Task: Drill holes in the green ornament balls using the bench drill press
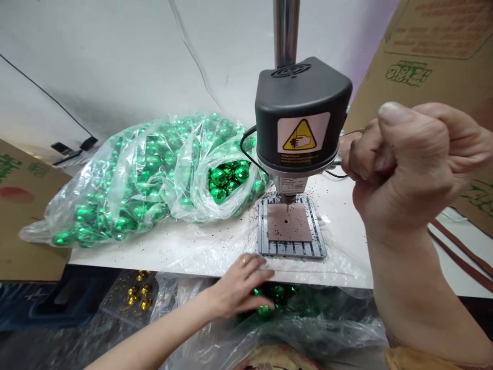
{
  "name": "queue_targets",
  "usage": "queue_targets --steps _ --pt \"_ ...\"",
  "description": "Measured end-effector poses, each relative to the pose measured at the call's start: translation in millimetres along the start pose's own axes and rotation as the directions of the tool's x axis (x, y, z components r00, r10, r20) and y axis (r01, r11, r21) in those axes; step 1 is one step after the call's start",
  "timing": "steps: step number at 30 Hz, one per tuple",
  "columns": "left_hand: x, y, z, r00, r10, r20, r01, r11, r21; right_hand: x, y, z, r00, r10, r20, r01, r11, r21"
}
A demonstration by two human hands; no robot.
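Observation:
My right hand (408, 154) is closed in a fist at the side of a small black drill press (302, 105), wrapped round its feed handle (336, 163), most of which the fingers hide. Below the drill's chuck, a thin bit (287, 207) points down at a brown square pad (289, 231) with a dark hole in it. That pad lies on a grey slotted base plate (262, 241), and no ball sits on it. My left hand (242, 285) is open at the table's front edge, thumb and fingers apart, over shiny green balls (279, 294) in a plastic bag below.
On the table (162, 254), a large clear bag (131, 180) of green faceted balls lies left of the drill. Dark shavings surround the base. Cardboard boxes (34, 216) (419, 46) stand at both sides. A clear tray of gold balls (144, 290) is lower left.

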State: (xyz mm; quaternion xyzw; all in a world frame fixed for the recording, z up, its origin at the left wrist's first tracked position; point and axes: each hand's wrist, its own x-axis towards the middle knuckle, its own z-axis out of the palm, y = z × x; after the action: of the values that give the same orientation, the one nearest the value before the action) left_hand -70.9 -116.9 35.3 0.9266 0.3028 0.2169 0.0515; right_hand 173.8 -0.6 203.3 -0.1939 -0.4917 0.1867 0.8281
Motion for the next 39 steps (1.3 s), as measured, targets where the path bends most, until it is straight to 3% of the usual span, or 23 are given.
queue_targets --steps 1,3,5,8,10,14,19,21,24,27,29,31,34,39 --pt "12 -13 -4.3 0.993 -0.034 -0.111 0.039 0.998 0.04 0 1 0 1.0 -0.005 -0.005 0.005 1.0 0.003" --pt "44 -45 -14.7 0.939 -0.125 -0.322 0.173 0.977 0.126 1 3 -1 1.0 -0.014 -0.01 0.014 1.0 0.004" --pt "81 -80 -24.7 0.871 -0.26 -0.417 0.362 0.913 0.188 2 5 -1 1.0 -0.014 -0.014 0.014 1.0 0.009" --pt "123 -124 -31.9 0.794 -0.469 -0.388 0.583 0.769 0.264 1 6 -2 1.0 -0.021 -0.005 0.022 0.999 0.027" --pt "138 -144 -30.3 0.759 -0.562 -0.329 0.647 0.709 0.281 1 5 -3 1.0 -0.027 0.008 0.027 0.999 0.033" --pt "139 -163 -23.8 0.739 -0.586 -0.333 0.655 0.741 0.147 0 1 -4 0.999 -0.003 0.036 0.002 1.0 0.01" --pt "129 -154 -30.1 0.725 -0.523 -0.448 0.536 0.837 -0.11 -1 0 -4 0.999 -0.01 0.037 0.01 1.0 0.015" --pt "125 -140 -31.8 0.688 -0.556 -0.466 0.504 0.829 -0.243 -1 1 -4 0.999 -0.017 0.038 0.016 1.0 0.021" --pt "118 -113 -22.2 0.596 -0.723 -0.351 0.432 0.656 -0.618 -1 1 -3 0.999 -0.012 0.035 0.011 1.0 0.029" --pt "109 -87 1.0 0.621 -0.779 -0.091 0.303 0.346 -0.888 -1 -1 -3 0.999 -0.003 0.043 0.001 0.999 0.033" --pt "104 -75 17.4 0.643 -0.766 -0.011 0.274 0.243 -0.931 -2 -2 -3 0.999 -0.004 0.05 0.002 0.999 0.033" --pt "100 -70 29.9 0.646 -0.763 0.015 0.287 0.224 -0.931 -2 -2 -4 0.998 -0.001 0.056 0.0 1.0 0.021" --pt "97 -69 38.9 0.664 -0.746 0.039 0.342 0.257 -0.904 -2 -1 -4 0.998 -0.013 0.058 0.013 1.0 0.009" --pt "97 -70 40.6 0.705 -0.709 0.004 0.403 0.397 -0.825 -1 0 -3 0.997 -0.015 0.077 0.014 1.0 0.016"
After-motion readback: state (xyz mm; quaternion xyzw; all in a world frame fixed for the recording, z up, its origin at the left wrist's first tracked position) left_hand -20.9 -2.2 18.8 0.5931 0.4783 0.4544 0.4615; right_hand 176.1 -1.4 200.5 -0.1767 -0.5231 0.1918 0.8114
